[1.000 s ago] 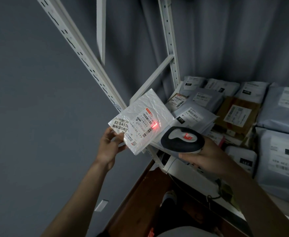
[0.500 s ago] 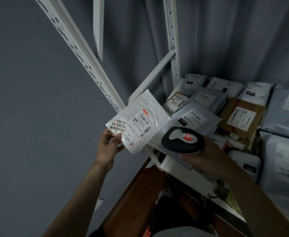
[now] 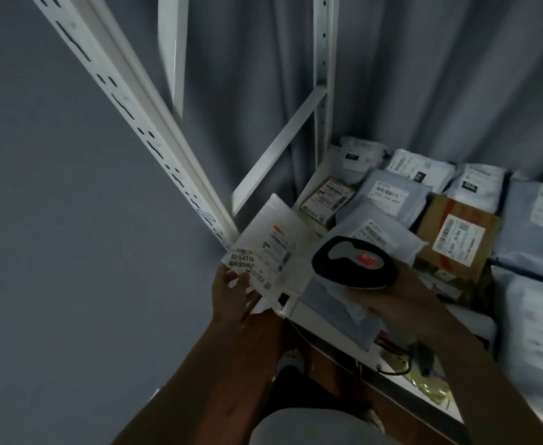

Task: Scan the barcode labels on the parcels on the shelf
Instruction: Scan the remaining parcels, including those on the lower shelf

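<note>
Grey curtain folds hang behind a white slotted metal rack [image 3: 154,123], and a plain grey wall fills my left. On the shelf [image 3: 312,311] lie grey poly mailers [image 3: 389,194] and brown cardboard boxes [image 3: 456,239], each with a white barcode label; one mailer's black tag reads "010", another label seems to read "335 339 401", the rest blur. My left hand [image 3: 231,297] holds a white padded parcel [image 3: 276,248] by its lower corner at the shelf's left front edge, against the rack upright, fingers loosely bent along its edge. Its small sticker reads "82-5451", beside a larger label with an orange mark and barcodes too smeared to read. My right hand [image 3: 389,303] grips a black scanner [image 3: 353,264] with a grey inlay and red-orange button, just right of that parcel.
</note>
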